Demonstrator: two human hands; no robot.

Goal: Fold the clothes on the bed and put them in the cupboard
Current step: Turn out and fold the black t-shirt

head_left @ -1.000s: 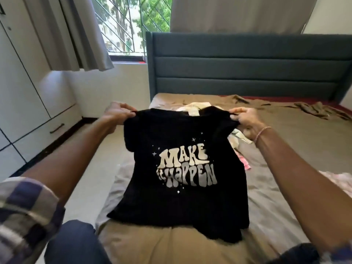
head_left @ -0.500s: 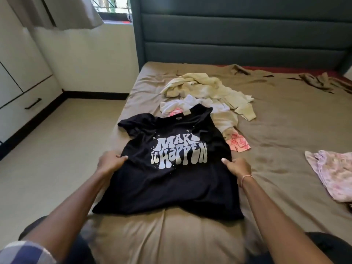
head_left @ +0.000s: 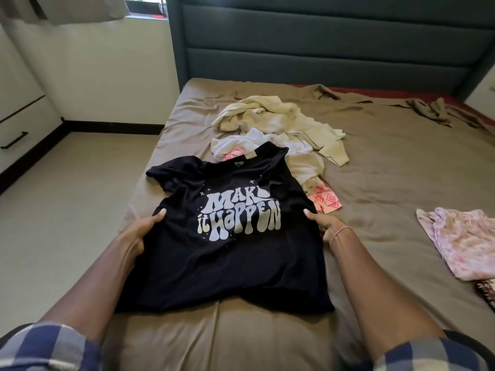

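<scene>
A black T-shirt (head_left: 227,253) with white lettering lies face up on the brown bed (head_left: 388,183), its collar pointing to the headboard. My left hand (head_left: 140,231) grips the shirt's left side edge, thumb on top, fingers tucked under the cloth. My right hand (head_left: 322,223) holds the right side edge, its fingers mostly hidden beneath the fabric. Behind the shirt sits a heap of cream and white clothes (head_left: 276,127) with a pink patterned piece (head_left: 325,200). A pink floral garment (head_left: 460,239) lies at the right.
White cupboard drawers (head_left: 18,129) with a black handle stand at the far left across the beige floor (head_left: 67,199). A dark green padded headboard (head_left: 321,41) closes the far end of the bed. Rumpled brown sheet (head_left: 434,111) bunches at the back right.
The shirt was held up by the shoulders a second ago; it now lies flat on the bed. Both hands have slid down from the shoulders to the side edges.
</scene>
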